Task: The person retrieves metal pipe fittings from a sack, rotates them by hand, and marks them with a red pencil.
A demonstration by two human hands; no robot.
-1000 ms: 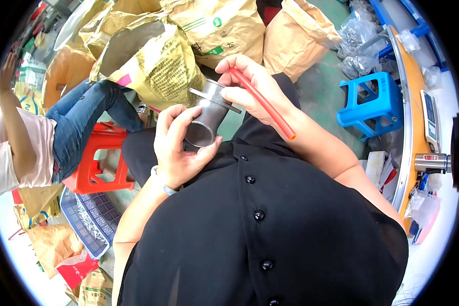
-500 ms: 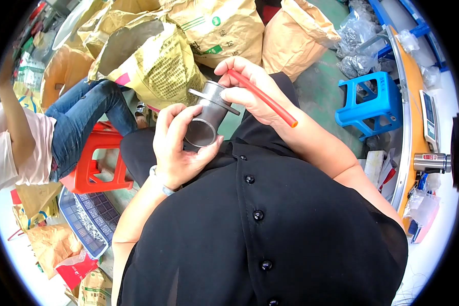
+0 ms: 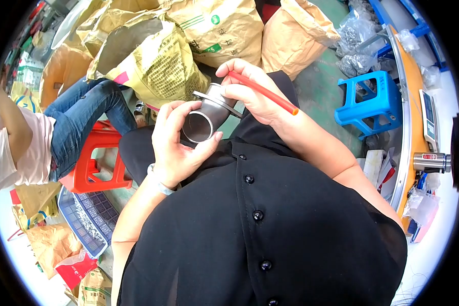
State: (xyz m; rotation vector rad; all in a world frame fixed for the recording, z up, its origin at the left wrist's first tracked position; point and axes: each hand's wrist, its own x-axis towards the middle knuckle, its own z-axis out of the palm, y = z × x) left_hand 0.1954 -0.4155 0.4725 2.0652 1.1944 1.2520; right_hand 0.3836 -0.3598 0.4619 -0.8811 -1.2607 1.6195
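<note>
My left hand [image 3: 173,145] is curled round the near end of a dark grey metal pipe fitting [image 3: 215,111], with the fingers on its side and the thumb by the open round mouth. A flat flange with projecting ears rings the fitting near its far end. In my right hand [image 3: 255,94] lies a slim red rod [image 3: 265,93] with an orange near end, slanting back over the palm towards the wrist. The right thumb and fingers are closed at the fitting's far end, where the rod's other tip is hidden. Both hands are above my lap.
Large paper sacks [image 3: 163,66] stand ahead. At left a person in jeans [image 3: 86,109] sits by a red stool [image 3: 102,158]; a blue crate [image 3: 89,219] is below. A blue stool [image 3: 372,104] and a workbench [image 3: 413,102] with a steel flask [image 3: 431,162] are at right.
The fitting has turned and tilted slightly, so its open mouth faces me more and sits a little further left. The right hand and red rod have shifted only slightly. Both hands keep their hold.
</note>
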